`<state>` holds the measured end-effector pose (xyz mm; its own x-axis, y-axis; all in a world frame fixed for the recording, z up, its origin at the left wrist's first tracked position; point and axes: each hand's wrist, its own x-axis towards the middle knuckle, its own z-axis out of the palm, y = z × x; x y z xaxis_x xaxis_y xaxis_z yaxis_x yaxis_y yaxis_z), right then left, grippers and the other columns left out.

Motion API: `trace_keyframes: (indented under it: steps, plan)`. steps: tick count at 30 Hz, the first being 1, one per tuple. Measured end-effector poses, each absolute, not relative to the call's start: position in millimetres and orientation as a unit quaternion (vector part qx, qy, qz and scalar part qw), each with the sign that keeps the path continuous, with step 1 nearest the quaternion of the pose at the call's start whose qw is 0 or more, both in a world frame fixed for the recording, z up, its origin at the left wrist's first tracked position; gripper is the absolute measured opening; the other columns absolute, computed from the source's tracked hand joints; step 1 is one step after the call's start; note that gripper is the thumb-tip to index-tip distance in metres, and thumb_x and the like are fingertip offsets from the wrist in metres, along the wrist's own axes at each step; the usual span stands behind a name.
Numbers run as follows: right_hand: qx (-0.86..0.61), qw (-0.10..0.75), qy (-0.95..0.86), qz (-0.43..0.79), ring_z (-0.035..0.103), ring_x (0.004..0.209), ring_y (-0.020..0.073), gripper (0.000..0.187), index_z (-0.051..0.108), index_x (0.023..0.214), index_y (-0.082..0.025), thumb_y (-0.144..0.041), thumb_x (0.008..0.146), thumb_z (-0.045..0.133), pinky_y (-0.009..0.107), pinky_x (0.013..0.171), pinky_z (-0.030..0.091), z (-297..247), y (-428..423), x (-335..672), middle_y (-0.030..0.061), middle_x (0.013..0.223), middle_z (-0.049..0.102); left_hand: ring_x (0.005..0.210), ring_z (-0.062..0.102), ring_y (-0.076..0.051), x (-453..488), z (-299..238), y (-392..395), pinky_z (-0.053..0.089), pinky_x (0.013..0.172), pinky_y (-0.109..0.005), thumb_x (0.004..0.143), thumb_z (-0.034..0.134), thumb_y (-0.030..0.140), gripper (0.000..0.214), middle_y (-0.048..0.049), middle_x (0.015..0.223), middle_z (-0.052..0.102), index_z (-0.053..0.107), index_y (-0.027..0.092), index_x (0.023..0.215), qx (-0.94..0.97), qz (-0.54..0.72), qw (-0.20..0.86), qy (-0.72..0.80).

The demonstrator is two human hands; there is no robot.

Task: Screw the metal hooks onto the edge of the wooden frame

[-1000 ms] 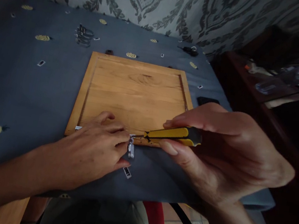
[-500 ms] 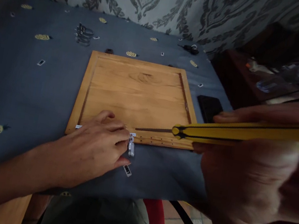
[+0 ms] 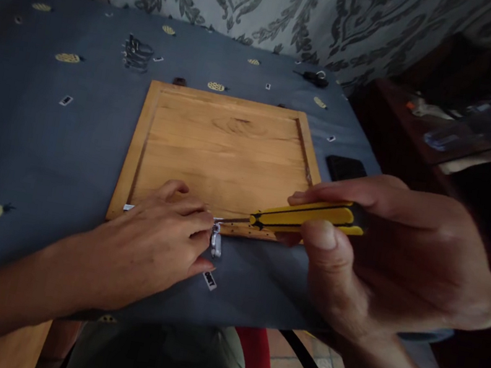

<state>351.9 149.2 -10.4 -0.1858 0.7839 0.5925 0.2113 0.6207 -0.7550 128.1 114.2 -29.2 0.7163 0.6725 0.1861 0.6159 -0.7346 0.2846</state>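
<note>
A framed wooden panel [image 3: 227,149] lies flat on the cloth-covered table, with a row of small holes along its near edge. My left hand [image 3: 157,232] rests over that edge, fingers curled down on a silver metal fitting [image 3: 216,243] that juts out past the wood. A thin light strip shows at the hand's left; the fitting's middle is hidden under the fingers. In my right hand [image 3: 373,262] is a yellow and black screwdriver [image 3: 303,217], pinched by its handle between thumb and fingers. The shaft points left, its tip at the fitting beside my left fingers.
Behind the panel, a cluster of dark metal pieces [image 3: 136,54] lies at the left, and a small black object [image 3: 314,79] at the right. A black flat object [image 3: 346,168] sits right of the panel. The patterned wall [image 3: 238,1] borders the table's far side.
My right hand has brought the screwdriver left and away from the camera, so its tip now meets the fitting. The left hand has stayed in place.
</note>
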Motion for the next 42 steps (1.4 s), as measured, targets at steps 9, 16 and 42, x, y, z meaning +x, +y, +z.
trace_keyframes:
  steps: [9, 16, 42]
  plan:
    - [-0.347, 0.509, -0.752, 0.233, 0.072, 0.072, 0.0258, 0.019, 0.079, 0.097, -0.033, -0.022, 0.081, 0.082, 0.044, 0.061, 0.06, -4, 148, 348, 0.0015, 0.088, 0.078, 0.096, 0.065, -0.027, 129, -28, 115, 0.041, 0.102, -0.05, 0.107, 0.052, 0.034, 0.031, -0.0071, 0.097, 0.073, 0.073, 0.014, 0.096, 0.925, 0.132, 0.091, 0.344]
    - [-0.323, 0.46, -0.765, 0.315, 0.075, 0.082, 0.0252, 0.031, 0.076, 0.116, -0.043, -0.029, 0.088, 0.08, 0.039, 0.057, 0.062, 1, 150, 353, -0.0022, 0.099, 0.078, 0.099, 0.065, -0.027, 129, -27, 114, 0.042, 0.101, -0.047, 0.107, 0.052, 0.034, 0.03, -0.0068, 0.101, 0.073, 0.073, 0.015, 0.096, 0.925, 0.115, 0.094, 0.35]
    - [-0.392, 0.455, -0.77, 0.214, 0.07, 0.057, 0.0218, 0.015, 0.079, 0.088, -0.027, -0.042, 0.087, 0.078, 0.038, 0.048, 0.052, 20, 150, 357, 0.0031, 0.077, 0.077, 0.098, 0.063, -0.024, 127, -30, 117, 0.043, 0.097, -0.045, 0.104, 0.058, 0.039, 0.029, -0.0045, 0.101, 0.072, 0.072, 0.016, 0.093, 0.92, 0.116, 0.118, 0.355]
